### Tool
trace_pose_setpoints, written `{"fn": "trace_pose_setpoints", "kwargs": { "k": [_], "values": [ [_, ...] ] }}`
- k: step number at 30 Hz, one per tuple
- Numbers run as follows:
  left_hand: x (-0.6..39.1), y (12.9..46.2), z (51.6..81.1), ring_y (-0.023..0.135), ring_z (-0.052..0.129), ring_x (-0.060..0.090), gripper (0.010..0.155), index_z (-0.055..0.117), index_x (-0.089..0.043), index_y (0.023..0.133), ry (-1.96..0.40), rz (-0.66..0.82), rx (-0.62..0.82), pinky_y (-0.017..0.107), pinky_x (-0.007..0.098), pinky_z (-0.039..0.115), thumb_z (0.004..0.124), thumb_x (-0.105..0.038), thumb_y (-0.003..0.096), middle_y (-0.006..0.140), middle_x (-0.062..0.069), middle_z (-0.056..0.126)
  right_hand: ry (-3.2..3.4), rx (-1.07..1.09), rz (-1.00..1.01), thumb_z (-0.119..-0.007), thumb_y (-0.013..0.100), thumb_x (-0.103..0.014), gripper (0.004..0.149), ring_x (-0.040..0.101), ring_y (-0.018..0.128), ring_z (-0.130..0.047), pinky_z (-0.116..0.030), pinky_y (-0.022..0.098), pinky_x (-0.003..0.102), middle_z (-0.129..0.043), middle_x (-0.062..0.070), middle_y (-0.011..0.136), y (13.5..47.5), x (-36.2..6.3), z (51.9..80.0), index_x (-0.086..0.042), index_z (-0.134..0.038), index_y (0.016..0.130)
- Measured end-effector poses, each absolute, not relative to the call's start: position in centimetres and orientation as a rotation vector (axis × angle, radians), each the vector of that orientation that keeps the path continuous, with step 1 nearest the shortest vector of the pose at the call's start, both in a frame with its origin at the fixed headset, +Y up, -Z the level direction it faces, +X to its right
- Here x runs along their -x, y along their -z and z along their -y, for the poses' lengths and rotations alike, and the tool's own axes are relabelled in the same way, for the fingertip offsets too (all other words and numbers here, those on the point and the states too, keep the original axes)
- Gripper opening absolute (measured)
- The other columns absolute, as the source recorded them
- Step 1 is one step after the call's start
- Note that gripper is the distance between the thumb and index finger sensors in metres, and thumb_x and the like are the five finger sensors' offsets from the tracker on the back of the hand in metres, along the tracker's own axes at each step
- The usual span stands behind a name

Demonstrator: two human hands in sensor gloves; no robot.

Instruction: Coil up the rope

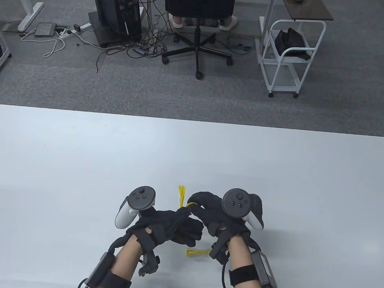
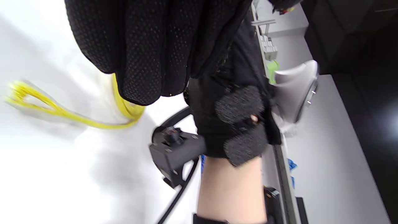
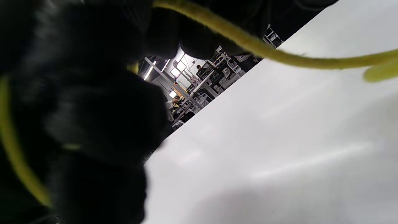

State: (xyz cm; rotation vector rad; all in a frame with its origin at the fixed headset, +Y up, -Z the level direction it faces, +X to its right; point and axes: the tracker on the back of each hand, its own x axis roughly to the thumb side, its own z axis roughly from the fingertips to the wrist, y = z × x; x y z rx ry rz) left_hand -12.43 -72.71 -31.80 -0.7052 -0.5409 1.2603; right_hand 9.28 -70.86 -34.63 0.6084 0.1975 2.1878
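A thin yellow rope [image 1: 181, 196] is held between both hands near the table's front middle. Its frayed end sticks up between the hands. A loop of it [image 1: 197, 252] hangs out below them, near the table surface. My left hand [image 1: 175, 224] grips the bundled rope, fingers curled around it. My right hand [image 1: 200, 206] pinches a strand at the top of the bundle, touching the left hand. In the left wrist view the rope [image 2: 74, 119] loops out below the gloved fingers [image 2: 140, 49]. In the right wrist view a strand [image 3: 279, 56] runs across dark fingers [image 3: 93, 118].
The white table [image 1: 191, 157] stretches wide to the left, right and far side. Beyond its far edge is grey carpet with an office chair [image 1: 200, 21], a white cart [image 1: 290, 55] and cables [image 1: 136, 43].
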Motion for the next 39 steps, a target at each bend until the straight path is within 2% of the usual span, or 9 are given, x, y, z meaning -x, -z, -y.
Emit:
{"fn": "trace_pose_setpoints", "kwargs": {
  "k": [7,12,15,20,24,31,34,39],
  "values": [
    [13.6,32.3,73.6,0.082,0.094,0.044,0.073,0.072,-0.011,0.108,-1.157,0.396,0.614,0.062,0.052,0.074,0.034,-0.053,0.0619,0.105,0.025,0.084,-2.111,-0.657,-0.171,-0.072,0.059,-0.041,0.041,0.049,0.091,-0.072,-0.048,0.066,0.076,-0.070,0.017,0.104,34.2,-8.2,70.6,-0.015,-0.074,0.091],
    [14.7,32.2,73.3,0.087,0.088,0.047,0.075,0.065,-0.010,0.112,-1.227,0.322,0.476,0.062,0.053,0.073,0.031,-0.053,0.0606,0.110,0.027,0.076,-2.077,-0.713,-0.149,-0.067,0.060,-0.039,0.042,0.050,0.095,-0.065,-0.047,0.066,0.076,-0.064,0.018,0.108,33.6,-6.7,70.4,-0.014,-0.070,0.094],
    [15.2,32.1,73.1,0.091,0.083,0.047,0.075,0.061,-0.009,0.114,-1.256,0.296,0.436,0.065,0.053,0.070,0.032,-0.053,0.0610,0.113,0.027,0.070,-2.076,-0.735,-0.118,-0.067,0.061,-0.038,0.043,0.051,0.097,-0.061,-0.046,0.066,0.076,-0.061,0.018,0.109,33.1,-6.0,70.2,-0.013,-0.069,0.095],
    [16.4,32.0,72.5,0.096,0.079,0.045,0.069,0.055,-0.012,0.115,-1.207,0.184,0.245,0.066,0.051,0.070,0.038,-0.053,0.0627,0.116,0.024,0.065,-2.166,-0.800,-0.133,-0.066,0.061,-0.038,0.042,0.049,0.094,-0.067,-0.048,0.066,0.076,-0.064,0.018,0.107,32.7,-5.1,70.6,-0.014,-0.070,0.095],
    [16.9,32.0,72.2,0.105,0.068,0.041,0.065,0.048,-0.017,0.117,-1.277,0.191,0.186,0.073,0.049,0.062,0.042,-0.053,0.0632,0.122,0.018,0.054,-2.181,-0.837,-0.202,-0.067,0.061,-0.037,0.042,0.049,0.092,-0.069,-0.049,0.066,0.075,-0.066,0.019,0.106,32.6,-4.3,71.1,-0.015,-0.071,0.095],
    [17.5,32.0,72.0,0.110,0.063,0.036,0.061,0.047,-0.023,0.117,-1.479,0.256,0.104,0.078,0.045,0.058,0.048,-0.052,0.0630,0.125,0.012,0.050,-2.224,-0.873,-0.286,-0.067,0.061,-0.038,0.041,0.049,0.091,-0.071,-0.050,0.066,0.074,-0.069,0.018,0.105,32.5,-3.6,71.8,-0.017,-0.071,0.096],
    [17.3,32.0,71.9,0.111,0.063,0.035,0.061,0.049,-0.025,0.117,-1.580,0.330,0.110,0.079,0.044,0.058,0.048,-0.053,0.0627,0.125,0.010,0.050,-2.246,-0.874,-0.309,-0.067,0.061,-0.038,0.041,0.049,0.091,-0.071,-0.050,0.066,0.074,-0.069,0.018,0.105,32.5,-3.5,72.2,-0.017,-0.071,0.096],
    [16.3,32.0,72.0,0.107,0.072,0.034,0.061,0.047,-0.029,0.117,-1.749,0.457,0.198,0.078,0.042,0.063,0.048,-0.055,0.0618,0.123,0.011,0.058,-2.269,-0.860,-0.342,-0.066,0.061,-0.038,0.041,0.049,0.090,-0.072,-0.051,0.066,0.074,-0.070,0.018,0.104,32.7,-3.5,72.8,-0.017,-0.071,0.096]
  ]
}}
